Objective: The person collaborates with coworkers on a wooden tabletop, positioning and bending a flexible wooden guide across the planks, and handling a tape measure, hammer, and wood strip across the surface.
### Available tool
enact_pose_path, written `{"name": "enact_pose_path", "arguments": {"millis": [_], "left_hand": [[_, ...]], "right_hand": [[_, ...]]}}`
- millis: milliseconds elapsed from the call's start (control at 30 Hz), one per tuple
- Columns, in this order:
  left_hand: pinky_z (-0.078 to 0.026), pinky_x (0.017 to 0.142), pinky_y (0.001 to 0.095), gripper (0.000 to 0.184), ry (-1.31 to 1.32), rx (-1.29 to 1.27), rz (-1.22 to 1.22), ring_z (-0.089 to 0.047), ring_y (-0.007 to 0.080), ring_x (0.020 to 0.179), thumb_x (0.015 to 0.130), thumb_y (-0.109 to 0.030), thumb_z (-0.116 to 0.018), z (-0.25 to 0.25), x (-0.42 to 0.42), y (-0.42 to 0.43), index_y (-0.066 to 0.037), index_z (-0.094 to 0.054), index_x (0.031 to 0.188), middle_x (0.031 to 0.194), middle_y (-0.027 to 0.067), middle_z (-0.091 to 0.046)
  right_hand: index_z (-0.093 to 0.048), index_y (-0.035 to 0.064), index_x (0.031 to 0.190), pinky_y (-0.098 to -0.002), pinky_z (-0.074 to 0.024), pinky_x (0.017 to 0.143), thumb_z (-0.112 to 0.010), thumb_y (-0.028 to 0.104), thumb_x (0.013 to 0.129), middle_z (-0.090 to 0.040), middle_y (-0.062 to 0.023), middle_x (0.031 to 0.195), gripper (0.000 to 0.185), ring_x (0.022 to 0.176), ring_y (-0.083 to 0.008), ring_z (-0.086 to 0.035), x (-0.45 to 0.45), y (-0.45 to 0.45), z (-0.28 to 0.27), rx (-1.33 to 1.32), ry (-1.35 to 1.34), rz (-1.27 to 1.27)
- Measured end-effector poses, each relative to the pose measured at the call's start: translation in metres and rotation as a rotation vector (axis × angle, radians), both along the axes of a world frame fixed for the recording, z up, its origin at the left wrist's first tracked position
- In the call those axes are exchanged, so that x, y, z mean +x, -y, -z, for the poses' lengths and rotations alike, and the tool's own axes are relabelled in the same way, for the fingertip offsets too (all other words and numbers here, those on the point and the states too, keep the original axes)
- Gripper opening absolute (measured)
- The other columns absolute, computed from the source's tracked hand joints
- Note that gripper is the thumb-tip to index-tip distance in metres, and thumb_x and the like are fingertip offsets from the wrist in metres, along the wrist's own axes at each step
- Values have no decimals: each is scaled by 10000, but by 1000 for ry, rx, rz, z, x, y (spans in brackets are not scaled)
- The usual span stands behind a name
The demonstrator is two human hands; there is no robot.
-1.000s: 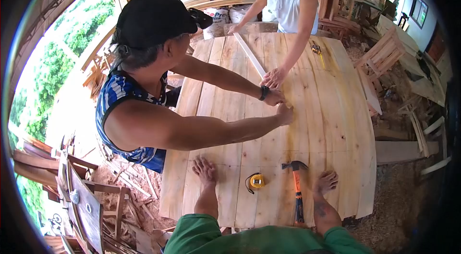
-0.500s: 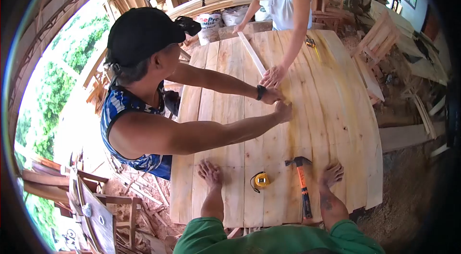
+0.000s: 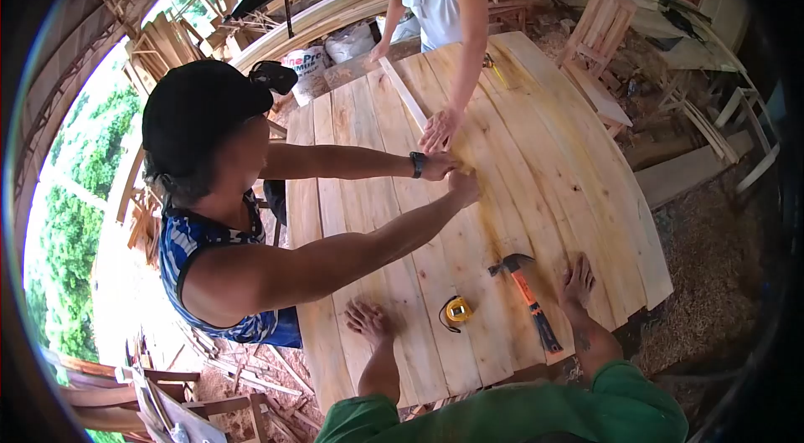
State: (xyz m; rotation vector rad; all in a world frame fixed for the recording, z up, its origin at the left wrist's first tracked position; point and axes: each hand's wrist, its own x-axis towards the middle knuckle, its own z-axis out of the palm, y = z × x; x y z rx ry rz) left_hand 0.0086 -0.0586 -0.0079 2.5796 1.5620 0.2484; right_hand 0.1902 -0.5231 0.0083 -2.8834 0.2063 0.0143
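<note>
My left hand [image 3: 367, 321] lies flat with its fingers spread on a large panel of joined wooden planks [image 3: 569, 192]. Farther right, my right hand [image 3: 578, 282] also rests open on the boards, fingers pointing away from me. Between them lie a yellow tape measure [image 3: 457, 309] and a claw hammer [image 3: 526, 296] with an orange and black handle. The hammer is nearer my right hand, apart from it. Neither hand holds anything.
A co-worker in a black cap [image 3: 201, 100] leans over from the left, both hands together on the planks. Opposite, a person in a white shirt [image 3: 444, 3] has one hand by a narrow wooden strip [image 3: 404, 96]. A wooden chair [image 3: 596, 20] stands at the right.
The view has turned, so the panel and the people appear shifted and tilted. Both my hands still lie on the boards. The tape measure and hammer remain between them.
</note>
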Motion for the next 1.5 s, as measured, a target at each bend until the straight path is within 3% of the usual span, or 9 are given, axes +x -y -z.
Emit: {"name": "enact_pose_path", "arguments": {"millis": [300,400,600,1033,1167,1233,1300,1367,1500], "left_hand": [[-91,1112,525,580,-37,78,49,-130,346,1400,931,-343,-372,17,-11,-2,-65,-266,1428,1517,154,-170],[-93,1112,526,577,-39,69,50,-135,345,1400,941,-353,-366,13,-10,-2,-64,-266,1430,1517,147,-179],[-105,1113,526,575,-55,108,36,-136,334,1405,937,-353,-367,17,-9,-1,-61,-281,1425,1512,140,-202],[-107,1110,539,598,-60,81,39,-141,352,1399,923,-368,-358,19,-14,-5,-77,-263,1437,1515,142,-187],[-107,1108,538,596,-66,41,44,-128,362,1400,929,-388,-343,26,-16,-12,-88,-272,1439,1520,137,-179],[-128,1098,544,584,-9,-6,30,-156,372,1388,926,-392,-388,11,-19,-18,-83,-315,1416,1507,138,-216],[-155,1084,552,540,47,-325,92,-200,388,1366,919,-395,-446,-25,-21,-14,-73,-408,1351,1481,161,-261],[-172,1076,553,476,64,-215,-73,-230,396,1348,911,-381,-495,-29,-24,9,-71,-489,1272,1449,188,-302],[-186,1062,576,437,175,5,-61,-239,401,1344,916,-361,-503,-69,-15,124,-82,-513,1252,1418,204,-340]], "right_hand": [[-242,87,1444,-476,-206,1084,-394,329,922,-253,-100,1491,595,1344,-308,-274,-1,2,2,-74,49,3],[-233,141,1454,-498,-211,1084,-397,359,923,-238,-71,1505,596,1348,-303,-268,-2,5,10,-69,84,-11],[-277,94,1429,-484,-212,1079,-420,338,913,-259,-91,1492,588,1337,-315,-283,-1,3,4,-70,19,39],[-265,114,1435,-493,-225,1076,-416,327,927,-262,-102,1490,571,1333,-324,-285,-5,2,0,-11,36,24],[-260,106,1439,-527,-225,1069,-392,382,925,-238,-96,1504,598,1349,-317,-273,-4,7,12,0,41,-11],[-273,99,1432,-530,-242,1060,-402,370,924,-257,-108,1494,590,1338,-317,-294,-5,9,17,0,43,-2],[-275,96,1430,-534,-255,1051,-412,357,921,-265,-124,1488,589,1328,-316,-314,-6,7,13,-1,43,-28],[-277,95,1430,-543,-279,1032,-419,344,920,-275,-133,1482,585,1325,-315,-320,-6,10,15,1,106,-36],[-277,89,1428,-538,-263,1040,-435,328,917,-281,-159,1472,586,1322,-348,-315,-4,13,12,111,142,-60]]}}
